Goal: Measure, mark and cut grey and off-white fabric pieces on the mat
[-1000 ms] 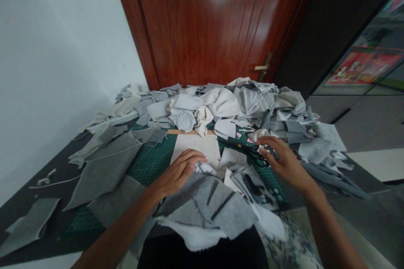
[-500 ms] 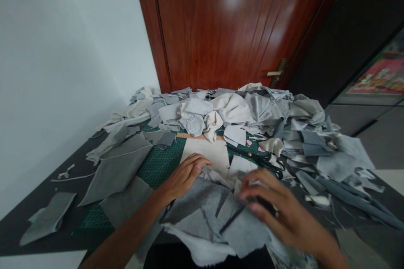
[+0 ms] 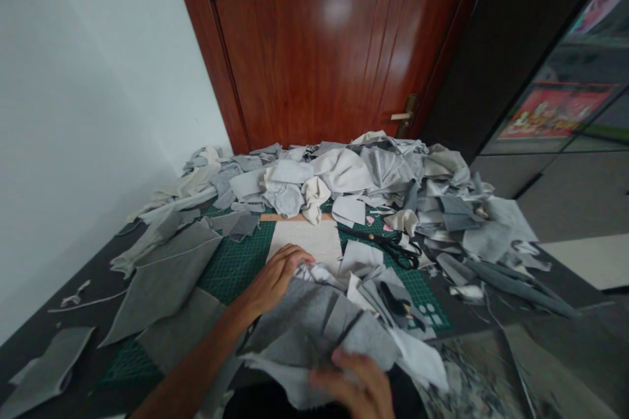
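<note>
A piece of grey cloth (image 3: 314,314) with folds and a pale underside spreads over the table's near edge, partly in front of my lap. My left hand (image 3: 280,278) is closed at its far edge, fingers together beside a bunched whitish part. Low over the near edge of the same cloth is my right hand (image 3: 358,383), smeared by motion; its grip is unclear. Just beyond my left hand lies a flat cream cloth piece (image 3: 307,239). To the right, a small black tool (image 3: 393,301) rests on fabric scraps (image 3: 366,258).
Black scissors (image 3: 388,245) and a wooden ruler (image 3: 272,217) lie on the green cutting mat (image 3: 240,262). A long heap of grey and cream scraps (image 3: 339,170) lines the back, before a brown door (image 3: 304,46). Grey pieces (image 3: 167,275) cover the left side.
My right hand has moved down and left, from above the cloth's right side to its near edge, uncovering the black tool. My left hand stays at the cloth's far edge. The view has shifted rightward.
</note>
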`<state>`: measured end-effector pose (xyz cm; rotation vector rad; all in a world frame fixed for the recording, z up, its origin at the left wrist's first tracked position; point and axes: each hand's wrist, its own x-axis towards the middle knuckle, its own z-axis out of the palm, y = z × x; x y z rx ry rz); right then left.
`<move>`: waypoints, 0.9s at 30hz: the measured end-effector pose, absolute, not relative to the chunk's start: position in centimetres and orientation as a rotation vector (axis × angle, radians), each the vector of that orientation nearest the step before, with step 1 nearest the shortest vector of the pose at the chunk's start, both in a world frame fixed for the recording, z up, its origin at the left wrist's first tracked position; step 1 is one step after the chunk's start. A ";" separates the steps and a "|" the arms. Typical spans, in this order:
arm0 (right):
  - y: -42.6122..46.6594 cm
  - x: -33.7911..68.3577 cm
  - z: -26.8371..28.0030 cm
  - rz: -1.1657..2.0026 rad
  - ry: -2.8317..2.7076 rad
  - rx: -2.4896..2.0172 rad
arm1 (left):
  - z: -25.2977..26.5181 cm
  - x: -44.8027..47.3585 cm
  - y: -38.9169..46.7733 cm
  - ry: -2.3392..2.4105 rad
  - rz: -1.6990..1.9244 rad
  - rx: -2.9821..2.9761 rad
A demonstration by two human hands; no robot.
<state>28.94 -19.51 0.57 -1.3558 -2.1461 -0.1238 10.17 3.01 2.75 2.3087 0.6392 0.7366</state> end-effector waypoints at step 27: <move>-13.1 34.7 -0.8 0.215 -1.640 -1.336 | -0.6 1.3 -1.4 0.811 0.748 2.514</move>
